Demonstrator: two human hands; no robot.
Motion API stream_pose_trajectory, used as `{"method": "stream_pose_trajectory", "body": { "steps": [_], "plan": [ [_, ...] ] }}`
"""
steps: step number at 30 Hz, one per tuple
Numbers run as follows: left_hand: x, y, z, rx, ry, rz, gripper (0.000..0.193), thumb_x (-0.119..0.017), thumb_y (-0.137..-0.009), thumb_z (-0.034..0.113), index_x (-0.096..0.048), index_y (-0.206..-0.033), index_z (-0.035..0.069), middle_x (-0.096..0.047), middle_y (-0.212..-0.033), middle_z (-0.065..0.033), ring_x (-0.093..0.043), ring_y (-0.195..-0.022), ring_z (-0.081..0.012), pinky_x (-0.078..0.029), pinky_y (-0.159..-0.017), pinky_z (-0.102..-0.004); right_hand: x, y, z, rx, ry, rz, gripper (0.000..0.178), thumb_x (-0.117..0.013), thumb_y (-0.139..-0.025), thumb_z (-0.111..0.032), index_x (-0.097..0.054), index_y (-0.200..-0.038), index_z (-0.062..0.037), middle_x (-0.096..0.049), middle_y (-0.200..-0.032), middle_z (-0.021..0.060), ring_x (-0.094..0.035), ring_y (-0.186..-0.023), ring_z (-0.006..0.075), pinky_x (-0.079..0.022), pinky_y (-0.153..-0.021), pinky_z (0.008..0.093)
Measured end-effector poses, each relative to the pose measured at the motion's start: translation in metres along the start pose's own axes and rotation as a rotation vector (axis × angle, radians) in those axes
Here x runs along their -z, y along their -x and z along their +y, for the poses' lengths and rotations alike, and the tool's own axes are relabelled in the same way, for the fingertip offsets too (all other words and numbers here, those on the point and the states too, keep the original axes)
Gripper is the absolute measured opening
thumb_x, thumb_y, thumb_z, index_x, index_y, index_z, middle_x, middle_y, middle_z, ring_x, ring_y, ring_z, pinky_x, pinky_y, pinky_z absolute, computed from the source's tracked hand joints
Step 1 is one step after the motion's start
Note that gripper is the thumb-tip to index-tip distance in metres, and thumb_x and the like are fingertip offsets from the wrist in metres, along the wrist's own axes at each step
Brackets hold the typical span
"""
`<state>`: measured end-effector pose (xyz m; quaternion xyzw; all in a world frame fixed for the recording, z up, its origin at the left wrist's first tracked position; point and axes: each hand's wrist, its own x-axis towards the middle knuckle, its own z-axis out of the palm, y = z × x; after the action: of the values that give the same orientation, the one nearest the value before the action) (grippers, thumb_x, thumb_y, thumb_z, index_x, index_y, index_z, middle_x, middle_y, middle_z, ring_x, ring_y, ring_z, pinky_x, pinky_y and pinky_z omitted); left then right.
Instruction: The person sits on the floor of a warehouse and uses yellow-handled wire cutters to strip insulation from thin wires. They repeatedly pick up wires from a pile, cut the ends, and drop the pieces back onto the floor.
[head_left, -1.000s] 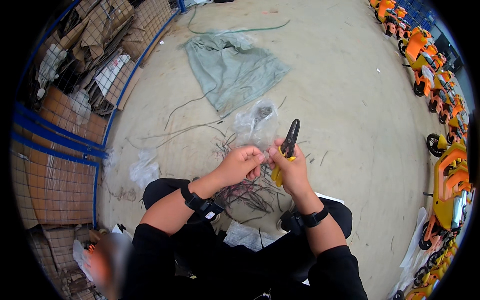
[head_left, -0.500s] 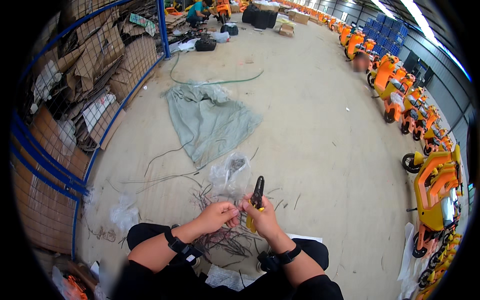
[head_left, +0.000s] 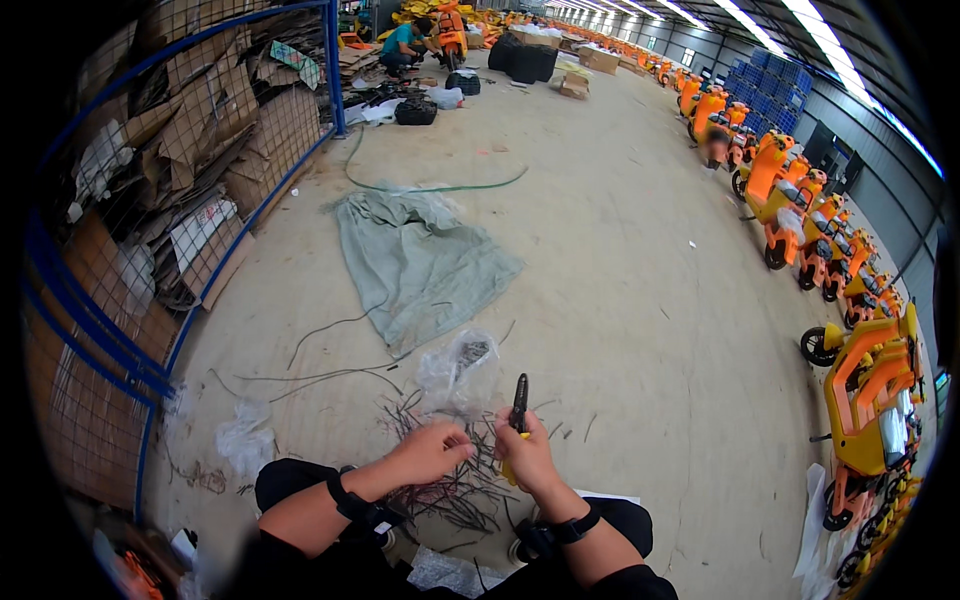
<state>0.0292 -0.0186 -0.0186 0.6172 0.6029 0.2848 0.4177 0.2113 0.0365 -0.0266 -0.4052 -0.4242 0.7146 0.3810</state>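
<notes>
now | right hand (head_left: 527, 458) clamped on wire stripper (head_left: 518, 405) | left hand (head_left: 432, 452) pinching wire bits (head_left: 455, 490)

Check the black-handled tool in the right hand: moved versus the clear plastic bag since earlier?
Cannot tell. The head camera tilted up between frames; the tool sits just right of the plastic bag in each.

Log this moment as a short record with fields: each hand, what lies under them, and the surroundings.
left hand: left hand bent over the pile of dark wire pieces, fingers at the wires
right hand: right hand grips a black and yellow hand tool, tip up
in front: clear plastic bag; grey-green cloth spread on the concrete floor
left side: blue wire cage holding cardboard
right side: row of orange scooters
</notes>
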Motion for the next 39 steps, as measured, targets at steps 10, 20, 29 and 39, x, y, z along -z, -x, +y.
{"method": "stream_pose_trajectory", "body": {
  "steps": [10,20,29,39],
  "plan": [
    [0.01,-0.001,-0.012,-0.166,0.158,-0.058,0.044,-0.068,-0.089,0.024,-0.054,-0.124,0.001,-0.064,-0.107,-0.0129,-0.062,-0.097,-0.018,-0.05,-0.084,-0.0296,-0.011,0.011,0.014,0.084,0.331,-0.28,0.032,-0.059,-0.091,-0.005,-0.043,-0.119,-0.0031,-0.059,-0.094,0.0058,-0.054,-0.081,0.0083,-0.045,-0.069,0.0242],
    [0.021,-0.001,-0.026,0.111,0.433,-0.199,0.02,-0.055,-0.097,0.018,-0.062,-0.107,0.003,-0.06,-0.074,-0.0005,-0.053,-0.065,-0.0072,-0.045,-0.059,-0.0247,-0.004,0.017,0.002,-0.164,0.181,-0.351,0.037,-0.059,-0.089,-0.002,-0.044,-0.123,-0.004,-0.058,-0.088,0.0029,-0.052,-0.068,0.0078,-0.041,-0.058,0.0234],
    [0.026,-0.003,-0.021,-0.038,0.368,-0.055,0.017,-0.058,-0.095,0.018,-0.065,-0.099,0.004,-0.066,-0.079,-0.0026,-0.056,-0.069,-0.0075,-0.047,-0.066,-0.0248,0.005,0.013,-0.025,-0.271,-0.612,-0.428,0.028,-0.06,-0.088,-0.007,-0.053,-0.115,-0.0073,-0.054,-0.08,0.0066,-0.043,-0.058,0.0117,-0.038,-0.054,0.0263],
    [0.015,0.006,-0.006,-0.205,0.165,-0.201,0.02,-0.058,-0.095,0.018,-0.063,-0.11,0.006,-0.067,-0.087,-0.006,-0.063,-0.08,-0.0122,-0.049,-0.071,-0.0282,0.01,0.019,-0.032,-0.333,-0.573,-0.539,0.03,-0.061,-0.086,-0.012,-0.055,-0.114,-0.0062,-0.05,-0.08,0.0055,-0.043,-0.062,0.011,-0.038,-0.056,0.0257]
  ]
}}
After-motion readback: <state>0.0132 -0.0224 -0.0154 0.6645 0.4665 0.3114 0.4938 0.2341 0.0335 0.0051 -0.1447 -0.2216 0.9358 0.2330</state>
